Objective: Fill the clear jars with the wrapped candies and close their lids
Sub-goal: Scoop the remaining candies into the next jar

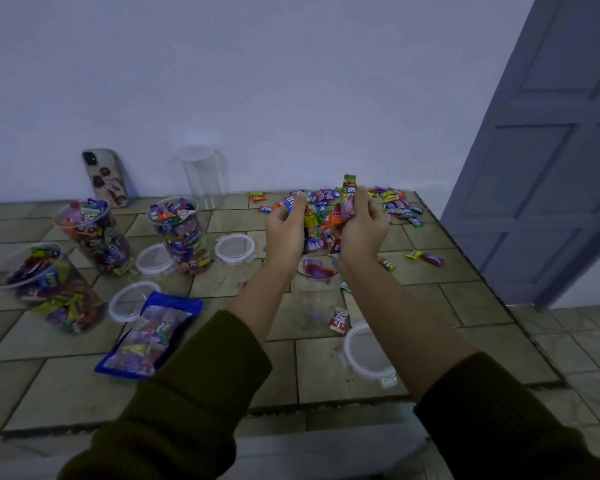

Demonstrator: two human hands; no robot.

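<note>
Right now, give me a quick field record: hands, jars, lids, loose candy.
left hand: grips handful of wrapped candies
right hand: grips the same handful
target: clear plastic jar below the hands, open, some candies visible in it
filled jars: three, left side, no lids on
empty jar: clear, by the wall
white-rimmed round lids: four, flat on the tiled table, none fitted
loose candy pile: behind the hands

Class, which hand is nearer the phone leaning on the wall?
Left. The left hand, gripping wrapped candies, is right of the phone; the right hand, also gripping them, is farther right.
</note>
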